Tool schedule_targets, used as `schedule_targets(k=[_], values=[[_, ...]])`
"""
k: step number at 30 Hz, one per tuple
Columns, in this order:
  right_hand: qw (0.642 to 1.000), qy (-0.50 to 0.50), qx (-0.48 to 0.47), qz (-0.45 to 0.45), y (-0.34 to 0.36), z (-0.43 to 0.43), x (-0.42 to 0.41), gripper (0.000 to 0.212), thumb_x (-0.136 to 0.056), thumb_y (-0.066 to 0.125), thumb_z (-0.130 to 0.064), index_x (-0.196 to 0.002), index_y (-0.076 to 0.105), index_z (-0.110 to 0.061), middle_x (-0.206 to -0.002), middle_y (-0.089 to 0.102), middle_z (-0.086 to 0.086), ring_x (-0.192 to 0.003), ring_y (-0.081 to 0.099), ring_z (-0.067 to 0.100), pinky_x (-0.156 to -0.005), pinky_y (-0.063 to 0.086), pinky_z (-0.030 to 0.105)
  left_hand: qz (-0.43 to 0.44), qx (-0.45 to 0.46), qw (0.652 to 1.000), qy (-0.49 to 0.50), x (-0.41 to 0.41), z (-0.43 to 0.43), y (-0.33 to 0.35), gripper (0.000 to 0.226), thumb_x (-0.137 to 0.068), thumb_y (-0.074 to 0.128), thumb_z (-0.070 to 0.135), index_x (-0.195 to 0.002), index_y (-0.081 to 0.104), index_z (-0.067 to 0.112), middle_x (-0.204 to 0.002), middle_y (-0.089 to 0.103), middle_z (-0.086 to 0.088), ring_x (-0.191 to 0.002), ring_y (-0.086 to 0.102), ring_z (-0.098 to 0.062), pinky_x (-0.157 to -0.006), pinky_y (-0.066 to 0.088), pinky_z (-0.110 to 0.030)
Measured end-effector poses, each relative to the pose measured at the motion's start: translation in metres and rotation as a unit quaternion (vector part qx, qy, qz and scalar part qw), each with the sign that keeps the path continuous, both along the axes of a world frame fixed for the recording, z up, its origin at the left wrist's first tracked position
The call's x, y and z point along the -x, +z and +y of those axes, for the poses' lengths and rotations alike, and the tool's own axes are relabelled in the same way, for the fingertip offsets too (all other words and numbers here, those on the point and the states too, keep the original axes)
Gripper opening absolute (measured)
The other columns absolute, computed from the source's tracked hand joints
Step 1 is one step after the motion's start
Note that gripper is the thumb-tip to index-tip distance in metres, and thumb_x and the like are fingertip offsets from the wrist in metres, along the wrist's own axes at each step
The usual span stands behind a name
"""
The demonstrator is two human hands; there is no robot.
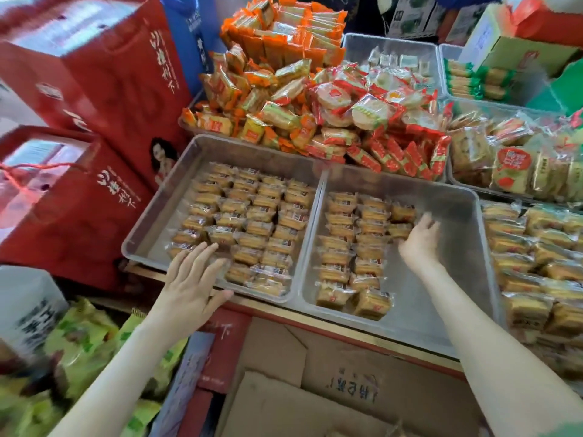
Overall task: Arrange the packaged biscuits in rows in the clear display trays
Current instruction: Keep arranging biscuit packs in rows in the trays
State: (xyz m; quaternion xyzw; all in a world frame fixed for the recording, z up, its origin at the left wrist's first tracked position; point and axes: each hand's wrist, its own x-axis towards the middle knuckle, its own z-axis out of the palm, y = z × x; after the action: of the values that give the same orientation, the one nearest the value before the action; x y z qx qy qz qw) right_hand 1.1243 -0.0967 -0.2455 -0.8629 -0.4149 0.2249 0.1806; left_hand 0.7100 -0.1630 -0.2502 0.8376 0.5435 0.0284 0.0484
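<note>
Two clear display trays stand side by side in front of me. The left tray (151, 228) holds several neat rows of packaged biscuits (252, 216). The right tray (454, 212) has biscuit rows (347, 247) only in its left half; its right half is bare. My left hand (192, 279) lies flat with straight fingers over the near edge of the left tray, touching the front packets. My right hand (421, 239) reaches into the right tray with curled fingers touching a biscuit packet (399, 230) in the third row; whether it grips the packet is unclear.
Loose piles of orange and red snack packets (315, 105) fill trays behind. More packaged biscuits (536, 257) lie at the right. Red gift boxes (104, 89) stack up on the left. Green packets (82, 342) and cardboard (315, 389) lie below the shelf edge.
</note>
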Motion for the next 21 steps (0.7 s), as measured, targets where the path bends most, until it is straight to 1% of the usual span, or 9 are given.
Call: schedule_targets(k=[2, 4, 5, 7, 10, 12, 16, 19, 21], values=[[0.996, 0.041, -0.064, -0.055, 0.018, -0.001, 0.023, 0.077, -0.087, 0.059, 0.004, -0.149, 0.016, -0.013, -0.152, 0.019, 0.015, -0.139, 0.021, 0.033, -0.111, 0.032, 0.048, -0.015, -0.009, 1.000, 0.001, -0.001, 0.001, -0.005, 0.064, -0.101, 0.019, 0.059, -0.136, 0.043, 0.011, -0.148, 0.039, -0.016, -0.143, 0.024, -0.031, -0.119, 0.006, -0.043], [0.965, 0.160, -0.187, -0.091, 0.039, -0.004, 0.061, 0.074, -0.084, 0.064, 0.000, -0.145, 0.024, -0.010, -0.142, 0.029, 0.015, -0.129, 0.028, 0.027, -0.110, 0.033, 0.040, -0.036, -0.015, 0.999, -0.006, -0.001, 0.001, -0.006, 0.063, -0.102, 0.018, 0.059, -0.139, 0.039, 0.012, -0.151, 0.035, -0.014, -0.146, 0.020, -0.029, -0.120, 0.004, -0.043], [0.943, 0.245, -0.215, -0.073, 0.050, -0.007, 0.084, 0.071, -0.085, 0.065, -0.003, -0.144, 0.027, -0.010, -0.139, 0.033, 0.013, -0.126, 0.030, 0.023, -0.109, 0.031, 0.033, -0.046, -0.026, 0.999, -0.014, 0.000, 0.002, -0.005, 0.063, -0.102, 0.019, 0.058, -0.140, 0.039, 0.010, -0.152, 0.035, -0.014, -0.146, 0.021, -0.029, -0.120, 0.005, -0.043], [0.891, 0.421, -0.171, -0.005, 0.064, -0.016, 0.139, 0.067, -0.090, 0.065, -0.012, -0.146, 0.027, -0.015, -0.141, 0.036, 0.007, -0.129, 0.031, 0.016, -0.111, 0.030, 0.029, -0.071, -0.061, 0.996, -0.004, 0.011, 0.005, -0.004, 0.063, -0.103, 0.022, 0.055, -0.138, 0.043, 0.006, -0.151, 0.037, -0.017, -0.145, 0.025, -0.031, -0.121, 0.009, -0.043], [0.821, 0.567, -0.049, -0.046, 0.051, -0.012, 0.207, 0.070, -0.095, 0.059, -0.029, -0.152, 0.019, -0.018, -0.150, 0.033, 0.006, -0.138, 0.028, 0.023, -0.113, 0.030, 0.036, -0.119, -0.088, 0.980, 0.133, 0.037, 0.019, -0.001, 0.066, -0.101, 0.020, 0.056, -0.136, 0.042, 0.005, -0.153, 0.030, -0.021, -0.146, 0.019, -0.035, -0.121, 0.000, -0.041], [0.817, 0.572, -0.004, -0.069, 0.035, 0.003, 0.237, 0.075, -0.096, 0.057, -0.036, -0.154, 0.016, -0.013, -0.152, 0.031, 0.010, -0.140, 0.026, 0.030, -0.112, 0.032, 0.041, -0.119, -0.073, 0.976, 0.169, 0.053, 0.028, -0.002, 0.070, -0.100, 0.015, 0.061, -0.139, 0.037, 0.008, -0.158, 0.021, -0.018, -0.149, 0.009, -0.031, -0.120, -0.009, -0.037], [0.822, 0.545, -0.002, -0.164, 0.007, 0.031, 0.282, 0.089, -0.091, 0.062, -0.041, -0.153, 0.010, -0.004, -0.155, 0.026, 0.016, -0.141, 0.026, 0.033, -0.114, 0.027, 0.042, -0.104, -0.067, 0.984, 0.128, 0.062, 0.031, -0.008, 0.072, -0.101, 0.013, 0.060, -0.143, 0.040, 0.008, -0.160, 0.019, -0.014, -0.151, -0.006, -0.016, -0.121, -0.011, -0.036], [0.834, 0.505, 0.025, -0.223, -0.009, 0.047, 0.300, 0.100, -0.087, 0.066, -0.042, -0.153, 0.002, -0.001, -0.157, 0.019, 0.019, -0.145, 0.019, 0.034, -0.118, 0.018, 0.043, -0.111, -0.078, 0.982, 0.134, 0.062, 0.029, -0.011, 0.071, -0.101, 0.014, 0.060, -0.143, 0.040, 0.010, -0.160, 0.019, -0.013, -0.151, -0.008, -0.015, -0.120, -0.012, -0.035], [0.830, 0.489, 0.029, -0.267, -0.014, 0.051, 0.306, 0.097, -0.087, 0.065, -0.037, -0.151, 0.004, 0.001, -0.153, 0.022, 0.020, -0.142, 0.022, 0.035, -0.117, 0.020, 0.044, -0.112, -0.077, 0.982, 0.132, 0.063, 0.030, -0.011, 0.069, -0.100, 0.014, 0.061, -0.143, 0.039, 0.012, -0.160, 0.020, -0.013, -0.151, -0.004, -0.018, -0.120, -0.013, -0.033]])
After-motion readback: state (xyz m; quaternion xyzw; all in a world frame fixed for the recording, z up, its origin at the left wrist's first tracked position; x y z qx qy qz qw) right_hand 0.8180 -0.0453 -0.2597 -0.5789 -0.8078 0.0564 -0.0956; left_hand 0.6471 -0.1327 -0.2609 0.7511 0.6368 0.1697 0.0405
